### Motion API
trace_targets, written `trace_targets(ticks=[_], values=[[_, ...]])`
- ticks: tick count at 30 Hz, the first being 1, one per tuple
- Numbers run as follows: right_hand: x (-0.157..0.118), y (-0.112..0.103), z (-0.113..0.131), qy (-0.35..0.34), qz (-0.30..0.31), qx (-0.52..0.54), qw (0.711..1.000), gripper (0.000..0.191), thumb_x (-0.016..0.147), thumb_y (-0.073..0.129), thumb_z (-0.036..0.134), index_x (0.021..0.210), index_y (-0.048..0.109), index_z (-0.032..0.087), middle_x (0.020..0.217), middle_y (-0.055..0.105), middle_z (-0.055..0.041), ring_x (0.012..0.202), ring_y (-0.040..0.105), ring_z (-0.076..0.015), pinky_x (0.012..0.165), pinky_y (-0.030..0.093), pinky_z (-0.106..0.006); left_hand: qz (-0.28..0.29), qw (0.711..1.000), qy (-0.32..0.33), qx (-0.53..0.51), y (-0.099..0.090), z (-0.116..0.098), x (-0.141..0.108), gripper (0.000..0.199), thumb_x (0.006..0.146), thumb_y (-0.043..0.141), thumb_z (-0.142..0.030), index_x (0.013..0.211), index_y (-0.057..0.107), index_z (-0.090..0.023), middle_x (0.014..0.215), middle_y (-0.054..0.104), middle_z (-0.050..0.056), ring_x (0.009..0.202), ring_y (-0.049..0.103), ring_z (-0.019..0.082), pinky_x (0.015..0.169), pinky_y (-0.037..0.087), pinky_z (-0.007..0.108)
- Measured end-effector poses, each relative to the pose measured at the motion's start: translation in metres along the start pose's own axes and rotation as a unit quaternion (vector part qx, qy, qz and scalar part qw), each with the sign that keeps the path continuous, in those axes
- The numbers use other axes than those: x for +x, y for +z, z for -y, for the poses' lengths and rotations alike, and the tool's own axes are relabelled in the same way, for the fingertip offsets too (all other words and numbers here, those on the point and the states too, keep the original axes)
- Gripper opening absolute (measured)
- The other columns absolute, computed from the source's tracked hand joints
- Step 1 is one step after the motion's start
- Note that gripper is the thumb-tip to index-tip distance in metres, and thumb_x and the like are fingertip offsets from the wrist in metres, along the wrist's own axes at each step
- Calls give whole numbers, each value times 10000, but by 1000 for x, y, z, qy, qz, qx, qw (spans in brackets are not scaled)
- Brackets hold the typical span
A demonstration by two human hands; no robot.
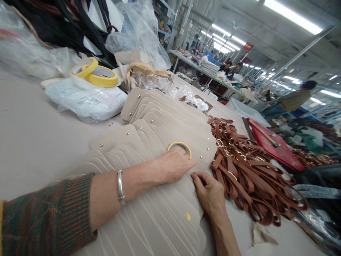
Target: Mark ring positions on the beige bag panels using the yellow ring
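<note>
My left hand (174,166) comes in from the left, closed around a roll of yellow tape (183,143) whose upper rim shows above the knuckles. Just to its right, my right hand (209,190) has thumb and forefinger pinched at a tiny bit of yellow tape (191,174). Both hands are over overlapping beige panels (170,119) with rounded corners and small gold-coloured studs, fanned out in stacks. A small yellow tape piece (188,216) sticks to one panel below the hands.
Brown straps (245,170) with gold-coloured hooks are heaped right of the panels. Two yellow tape rolls (102,76) rest on a white plastic-wrapped packet (86,99) at the upper left. A red board (274,142) is beyond the straps. A person (295,99) stands farther back.
</note>
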State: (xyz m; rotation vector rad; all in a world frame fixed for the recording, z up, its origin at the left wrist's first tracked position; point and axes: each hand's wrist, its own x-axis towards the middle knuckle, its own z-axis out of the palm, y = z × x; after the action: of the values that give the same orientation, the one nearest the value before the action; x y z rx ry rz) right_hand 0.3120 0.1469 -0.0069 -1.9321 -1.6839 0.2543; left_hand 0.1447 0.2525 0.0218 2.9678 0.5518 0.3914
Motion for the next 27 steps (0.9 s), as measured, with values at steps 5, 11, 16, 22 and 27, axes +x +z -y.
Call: trace_targets(ticks=[5, 11, 16, 22, 27], values=[[6, 4, 7, -1, -3, -68, 998, 222, 854, 524, 333, 775, 699, 222, 765, 714, -22, 696, 640, -169, 670, 430, -264, 4, 1000, 2, -11, -3, 0, -1, 135, 842, 450, -50, 836, 530, -159, 826, 630, 83, 772, 566, 237, 662, 423, 340], [7, -3, 13, 24, 36, -25, 999, 335, 842, 556, 353, 571, 654, 182, 556, 602, 17, 526, 521, -116, 509, 333, -223, -32, 994, -15, -104, -10, 0, -3, 227, 828, 448, -21, 955, 547, -180, 889, 647, 45, 825, 606, 193, 690, 454, 273], [8, -9, 12, 40, 57, 49, 996, 414, 851, 545, 379, 502, 581, 159, 487, 456, 46, 479, 406, -88, 466, 272, -218, -57, 982, 4, -178, -6, 2, -2, 221, 893, 451, -100, 1073, 542, -191, 890, 678, 19, 779, 631, 148, 679, 462, 216], [8, -18, 12, 36, -61, 218, 973, 233, 848, 578, 348, 918, 711, 169, 700, 637, -9, 609, 564, -134, 574, 455, -238, -65, 990, -15, -125, -2, -1, -3, 385, 948, 445, -229, 1322, 370, -179, 870, 681, 41, 730, 656, 180, 621, 474, 249], [7, -20, 17, -111, -85, 159, 977, 190, 846, 588, 205, 1014, 677, 201, 921, 691, -60, 797, 640, -164, 698, 509, -274, -48, 995, -3, -82, -3, -4, -2, 364, 962, 429, -242, 1301, 338, -150, 894, 675, 55, 727, 667, 192, 585, 480, 265]])
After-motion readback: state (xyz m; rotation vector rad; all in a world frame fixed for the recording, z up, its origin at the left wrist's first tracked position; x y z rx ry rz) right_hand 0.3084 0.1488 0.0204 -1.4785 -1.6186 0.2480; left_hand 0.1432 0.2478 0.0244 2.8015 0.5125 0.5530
